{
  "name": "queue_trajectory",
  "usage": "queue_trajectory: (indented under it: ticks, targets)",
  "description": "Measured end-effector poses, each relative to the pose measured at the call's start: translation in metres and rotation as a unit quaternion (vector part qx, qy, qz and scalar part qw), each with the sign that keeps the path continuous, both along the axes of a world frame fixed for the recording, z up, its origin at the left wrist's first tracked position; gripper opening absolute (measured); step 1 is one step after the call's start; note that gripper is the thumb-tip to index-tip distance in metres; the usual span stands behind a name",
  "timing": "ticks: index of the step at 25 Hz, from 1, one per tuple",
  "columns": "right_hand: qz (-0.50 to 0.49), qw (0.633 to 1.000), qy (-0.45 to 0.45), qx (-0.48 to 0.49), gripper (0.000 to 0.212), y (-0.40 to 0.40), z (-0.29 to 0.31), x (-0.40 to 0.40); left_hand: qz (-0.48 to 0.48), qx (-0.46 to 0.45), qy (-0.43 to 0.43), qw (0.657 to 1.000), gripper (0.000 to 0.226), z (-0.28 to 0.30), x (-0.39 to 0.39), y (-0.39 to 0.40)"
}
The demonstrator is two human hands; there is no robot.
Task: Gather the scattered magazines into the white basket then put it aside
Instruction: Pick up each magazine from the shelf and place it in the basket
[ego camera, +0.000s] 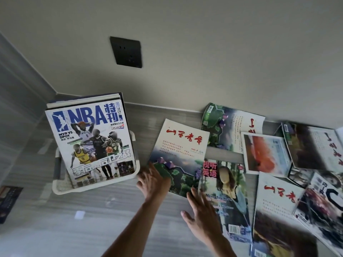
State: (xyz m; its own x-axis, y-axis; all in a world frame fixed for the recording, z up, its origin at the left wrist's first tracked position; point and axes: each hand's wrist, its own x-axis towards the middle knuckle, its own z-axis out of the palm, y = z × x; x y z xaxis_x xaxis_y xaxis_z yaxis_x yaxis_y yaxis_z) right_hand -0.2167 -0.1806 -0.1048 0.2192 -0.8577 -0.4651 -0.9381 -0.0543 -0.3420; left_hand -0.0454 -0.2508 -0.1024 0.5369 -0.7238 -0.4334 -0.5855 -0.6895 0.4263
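A white basket [96, 186] stands on the floor at the left, with an NBA magazine [92, 141] and others behind it standing upright inside. To its right lies a white magazine with red script [181, 145]. My left hand [153, 179] reaches with straight fingers to that magazine's lower left corner. Over the left edge of an English-study magazine with a woman on the cover [230, 193] lies my right hand [201, 214], fingers spread. Several more magazines [278, 210] are scattered to the right.
A wall with a dark socket plate [127, 51] rises behind. A dark booklet [8, 201] lies at the far left on the grey floor [92, 229]. Magazines overlap one another up to the right edge.
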Motion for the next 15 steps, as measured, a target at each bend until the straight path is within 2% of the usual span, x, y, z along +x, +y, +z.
queue_trajectory:
  ticks: [2, 4, 5, 7, 8, 9, 10, 12, 13, 14, 15]
  targets:
    - [-0.006, 0.999, -0.031, -0.008, 0.073, 0.003, -0.001, -0.009, -0.016, -0.005, -0.049, 0.999, 0.061, -0.006, 0.010, -0.003]
    - [-0.110, 0.985, -0.136, 0.002, 0.061, 0.001, -0.001, -0.019, -0.012, -0.061, 0.024, 0.998, 0.052, -0.001, 0.009, -0.005]
    - [-0.199, 0.956, -0.212, 0.023, 0.048, -0.004, 0.002, -0.024, -0.013, -0.090, 0.076, 0.993, 0.049, 0.005, 0.002, -0.005]
    - [-0.380, 0.857, -0.344, 0.064, 0.030, -0.019, 0.008, -0.031, -0.047, -0.144, 0.128, 0.980, 0.035, 0.023, -0.014, -0.001]
    - [-0.436, 0.815, -0.374, 0.079, 0.030, -0.029, 0.011, -0.035, -0.060, -0.182, 0.177, 0.965, 0.024, 0.030, -0.018, 0.004]
    - [-0.463, 0.790, -0.392, 0.093, 0.033, -0.042, 0.017, -0.039, -0.071, -0.227, 0.258, 0.936, 0.018, 0.037, -0.017, 0.013]
    - [-0.463, 0.775, -0.417, 0.105, 0.041, -0.054, 0.026, -0.041, -0.085, -0.252, 0.346, 0.900, 0.015, 0.045, -0.012, 0.024]
    - [-0.407, 0.736, -0.529, 0.111, 0.052, -0.077, 0.048, -0.043, -0.122, -0.244, 0.478, 0.835, 0.015, 0.063, 0.008, 0.039]
    - [-0.370, 0.712, -0.587, 0.108, 0.049, -0.085, 0.063, -0.041, -0.146, -0.245, 0.495, 0.821, 0.018, 0.073, 0.023, 0.043]
    - [-0.338, 0.696, -0.627, 0.095, 0.038, -0.090, 0.078, -0.036, -0.171, -0.266, 0.469, 0.825, 0.024, 0.082, 0.036, 0.045]
    - [-0.321, 0.700, -0.634, 0.074, 0.024, -0.092, 0.091, -0.028, -0.195, -0.299, 0.418, 0.835, 0.032, 0.092, 0.048, 0.045]
